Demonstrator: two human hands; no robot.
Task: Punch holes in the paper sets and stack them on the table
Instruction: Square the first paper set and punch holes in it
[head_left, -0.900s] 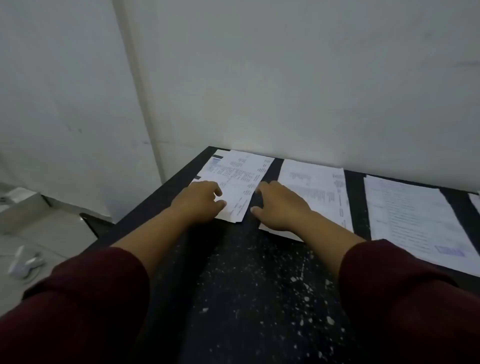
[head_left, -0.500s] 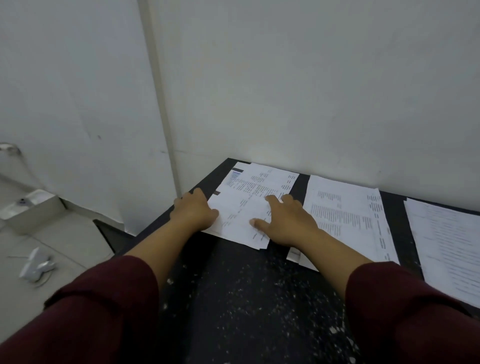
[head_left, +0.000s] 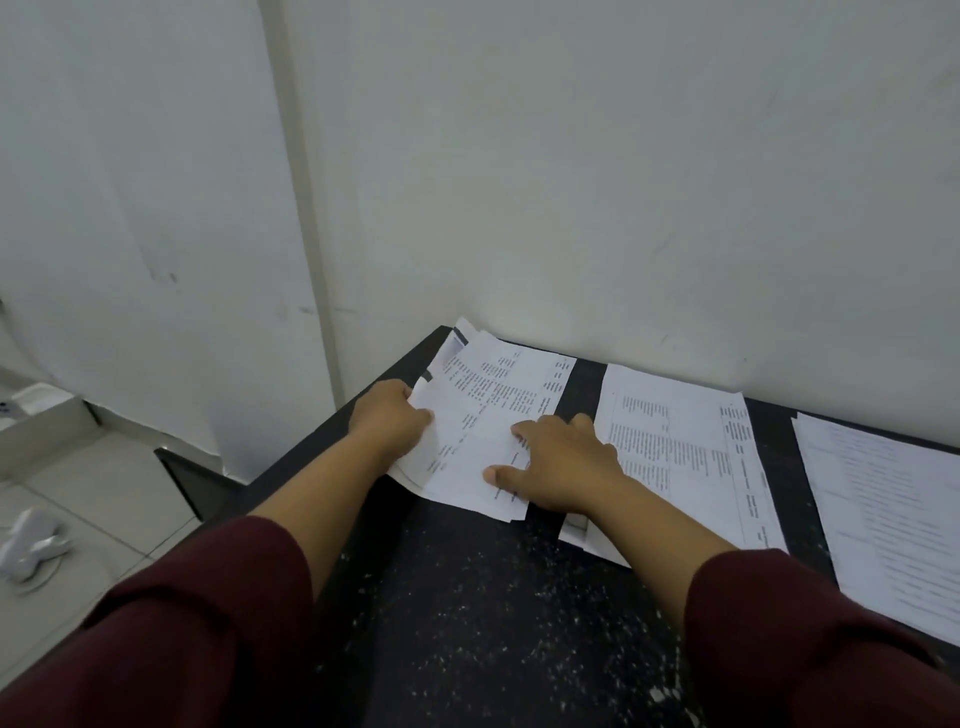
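Three sets of printed paper lie in a row along the far edge of the dark, white-speckled worktop (head_left: 467, 623), against the wall.

Left paper set (head_left: 483, 431): at the far left corner of the worktop, sheets loosely fanned and not squared. The left hand (head_left: 387, 421) is at its left edge; the fingers are curled round that edge, with the thumb on top of the sheets, so this grip is grasping the set. The edge under the thumb is raised slightly off the surface. The right hand (head_left: 563, 465) lies on top of the same set at its right side, fingers extended and spread, thumb pointing toward the left hand. This grip is released, pressing flat on the sheets. The set therefore sits between the two hands, held at the left and pinned at the right.

Middle paper set (head_left: 685, 447): just beside the right hand, flat; the right wrist and forearm cross its near left corner.

Right paper set (head_left: 893, 519): flat, well apart from both hands, partly cut off by the frame edge.

Both forearms wear dark red sleeves (head_left: 208, 623).
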